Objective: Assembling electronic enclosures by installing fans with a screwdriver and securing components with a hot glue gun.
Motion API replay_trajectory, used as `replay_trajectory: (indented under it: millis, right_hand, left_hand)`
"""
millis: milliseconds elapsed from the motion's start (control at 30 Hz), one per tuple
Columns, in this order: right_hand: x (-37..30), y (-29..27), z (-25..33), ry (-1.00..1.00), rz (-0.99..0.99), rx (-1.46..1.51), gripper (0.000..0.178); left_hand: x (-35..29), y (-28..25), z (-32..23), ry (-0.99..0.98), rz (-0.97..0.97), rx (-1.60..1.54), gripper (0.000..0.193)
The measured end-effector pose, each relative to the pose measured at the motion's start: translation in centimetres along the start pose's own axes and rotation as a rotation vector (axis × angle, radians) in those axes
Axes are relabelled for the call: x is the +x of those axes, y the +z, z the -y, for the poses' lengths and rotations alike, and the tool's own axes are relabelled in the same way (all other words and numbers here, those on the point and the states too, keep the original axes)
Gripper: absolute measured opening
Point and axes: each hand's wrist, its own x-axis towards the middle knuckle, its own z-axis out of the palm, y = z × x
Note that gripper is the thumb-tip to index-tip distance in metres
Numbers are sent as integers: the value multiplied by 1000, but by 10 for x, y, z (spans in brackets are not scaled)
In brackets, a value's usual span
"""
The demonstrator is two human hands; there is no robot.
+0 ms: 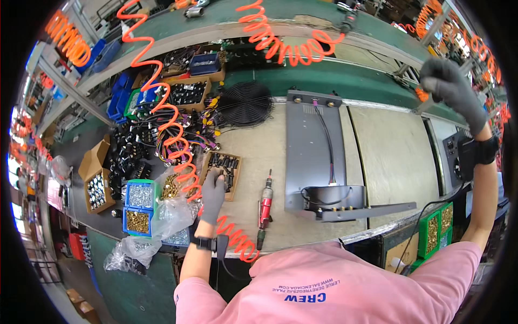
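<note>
My left hand (213,197), in a grey glove, reaches to a small cardboard box (231,195) of black cylindrical parts (224,161). Its fingers look extended, their tips at the parts. Raised at the far right, my right hand (452,89) wears the same kind of glove. Its fingers are curled, and whatever they may hold is hidden. Between my arms lies a red power screwdriver (265,205), bit pointing away, on an orange coiled hose (237,240). Right of it sits a grey metal panel (306,143) with a black cable (327,135) and a black bracket-like part (332,198).
Bins of silver screws (141,194) and brass screws (137,222) stand at left beside plastic bags (175,216). Behind them are wire harnesses (186,135) and a round black fan grille (246,104). Another orange coiled hose (164,110) hangs over the left bench. Green bins (430,236) stand at right.
</note>
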Motion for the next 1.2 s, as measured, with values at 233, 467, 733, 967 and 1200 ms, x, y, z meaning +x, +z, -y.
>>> replay_trajectory:
  millis: [233, 467, 733, 967, 1200]
  right_hand:
    - [-113, 140, -163, 292, 139, 790, 16]
    - [-146, 218, -156, 253, 196, 1254, 13]
    - [-159, 238, -134, 52, 432, 1250, 15]
    - [-135, 237, -117, -42, 612, 1248, 14]
    - [-115, 256, -115, -144, 621, 1358, 22]
  left_hand:
    - [-108, 17, -120, -276, 119, -923, 28]
    - [-187, 56, -164, -234, 129, -842, 28]
    - [-224, 103, -203, -245, -29, -887, 19]
    - [-229, 122, -202, -244, -190, -736, 23]
    - [-228, 137, -199, -170, -295, -586, 20]
